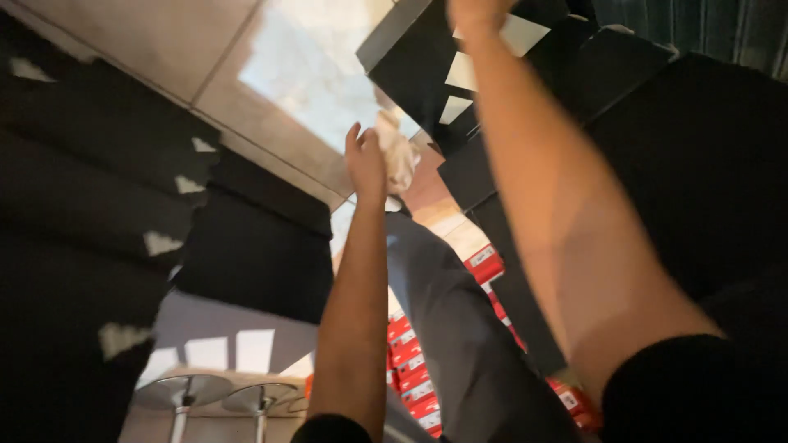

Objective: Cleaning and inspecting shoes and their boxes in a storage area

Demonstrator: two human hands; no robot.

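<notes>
Both arms raised toward stacked black boxes. Left hand (365, 160) fingers loosely spread, touching crumpled pale paper (400, 152) at its 3 o'clock. Right hand (476, 12) at 12 o'clock, cropped; grip cannot be told, resting against a black box (419, 70). Step judged: steadying the box; next move needs a firm two-handed hold.

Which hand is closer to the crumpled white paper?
The left hand. It is right beside the crumpled white paper, just to its left, with fingers loosely open. The right hand is higher up against the black boxes, mostly cut off by the picture's top edge.
</notes>
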